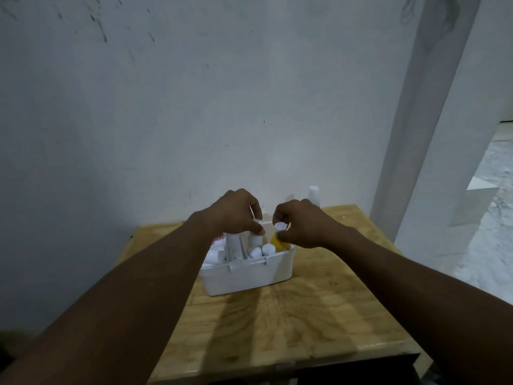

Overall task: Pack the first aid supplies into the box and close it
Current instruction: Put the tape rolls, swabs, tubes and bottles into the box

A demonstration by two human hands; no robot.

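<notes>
A white plastic box (247, 276) stands open on the wooden table (291, 315), with dividers inside. Several white bottles and tubes stand upright in it, two white caps (262, 250) showing near the front wall. My left hand (236, 215) reaches over the box and pinches a small white bottle (256, 239) in the middle compartment. My right hand (298, 226) grips a yellow bottle with a white cap (277, 240) at the box's right end. A red-and-white labelled item (218, 240) sits at the left end. The box's far side is hidden by my hands.
A white bottle (313, 196) stands on the table's far right, against the pale wall behind the box. A white post (416, 134) rises to the right of the table. The table's front edge (277, 365) lies close to me.
</notes>
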